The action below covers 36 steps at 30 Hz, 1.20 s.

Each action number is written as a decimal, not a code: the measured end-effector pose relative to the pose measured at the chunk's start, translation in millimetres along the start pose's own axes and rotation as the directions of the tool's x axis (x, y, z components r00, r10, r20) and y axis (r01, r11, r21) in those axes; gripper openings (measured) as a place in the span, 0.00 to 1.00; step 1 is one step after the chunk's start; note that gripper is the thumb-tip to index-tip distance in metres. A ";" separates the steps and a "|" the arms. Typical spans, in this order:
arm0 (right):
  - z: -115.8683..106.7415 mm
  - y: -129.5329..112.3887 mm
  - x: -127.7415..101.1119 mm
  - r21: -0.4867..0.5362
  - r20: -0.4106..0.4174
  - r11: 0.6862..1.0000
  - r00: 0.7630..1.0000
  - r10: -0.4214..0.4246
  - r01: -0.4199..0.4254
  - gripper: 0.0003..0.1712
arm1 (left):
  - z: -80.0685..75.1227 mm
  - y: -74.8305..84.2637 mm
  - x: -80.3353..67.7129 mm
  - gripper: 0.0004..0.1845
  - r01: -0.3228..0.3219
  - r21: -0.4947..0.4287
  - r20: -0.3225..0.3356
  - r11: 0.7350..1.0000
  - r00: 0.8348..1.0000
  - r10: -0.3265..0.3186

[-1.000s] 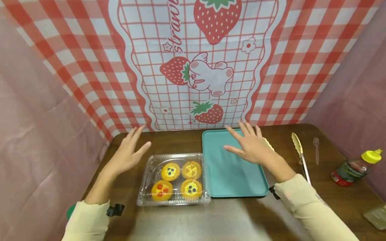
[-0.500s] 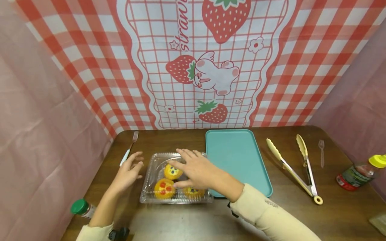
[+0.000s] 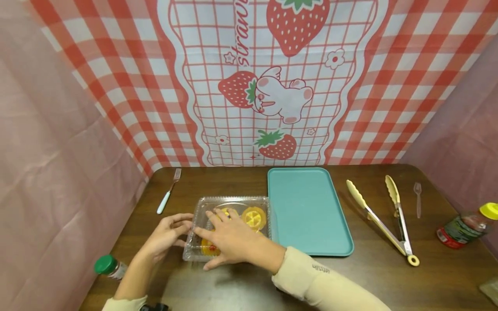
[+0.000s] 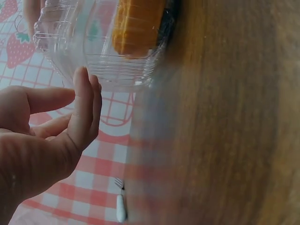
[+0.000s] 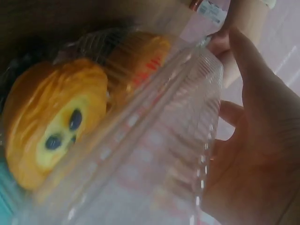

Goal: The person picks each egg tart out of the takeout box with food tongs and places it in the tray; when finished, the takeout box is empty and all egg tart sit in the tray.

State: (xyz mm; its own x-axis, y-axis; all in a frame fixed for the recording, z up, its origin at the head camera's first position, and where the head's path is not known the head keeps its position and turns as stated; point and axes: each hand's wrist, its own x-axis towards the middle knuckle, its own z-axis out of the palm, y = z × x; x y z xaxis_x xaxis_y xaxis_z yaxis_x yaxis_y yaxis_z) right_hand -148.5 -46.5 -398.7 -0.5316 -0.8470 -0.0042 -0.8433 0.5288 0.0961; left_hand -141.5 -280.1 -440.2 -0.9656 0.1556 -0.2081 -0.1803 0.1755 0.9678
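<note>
Head view: the clear plastic clamshell box (image 3: 233, 224) with ribbed walls sits on the dark brown wooden table (image 3: 350, 280), just left of the flat teal rectangular tray (image 3: 311, 211), nearly touching its edge. Lid looks closed. Inside are round yellow pastry tarts (image 3: 253, 217); one with dark blueberry dots shows in the right wrist view (image 5: 56, 126).

Right hand (image 3: 229, 242) lies palm-down on the lid, fingers spread and straight, pressing rather than gripping. Left hand (image 3: 167, 237) is at the box's left edge, fingers loosely extended; the left wrist view shows them (image 4: 86, 108) close to the ribbed wall, nothing enclosed. Contact at the fingertips cannot be confirmed.

Judgement: step in hand is steadying the box and finding the lid seam. Next move likely calls for one hand to hold the base down while the other catches the lid lip and lifts gently, so the tarts are not jolted.

Outward: a white-handled fork (image 3: 168, 193) behind the box; cream-tipped metal tongs (image 3: 383, 220) and a clear plastic fork (image 3: 418, 198) right of the tray; green-capped bottle (image 3: 109, 267) at near left.
</note>
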 end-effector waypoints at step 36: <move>-17.5 -44.1 42.3 -0.178 0.235 0.972 0.953 0.193 -0.153 0.54 | -8.2 -15.3 0.3 0.29 -0.045 -0.117 0.077 0.992 0.996 0.054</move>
State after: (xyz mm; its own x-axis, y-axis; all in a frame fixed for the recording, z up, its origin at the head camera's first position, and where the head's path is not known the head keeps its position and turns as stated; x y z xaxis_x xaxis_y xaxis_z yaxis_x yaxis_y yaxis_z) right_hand -132.4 -106.6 -385.7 -0.6874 -0.6923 -0.2194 -0.7246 0.6337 0.2709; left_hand -140.6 -290.7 -454.0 -0.9567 0.2396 -0.1655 -0.1572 0.0534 0.9861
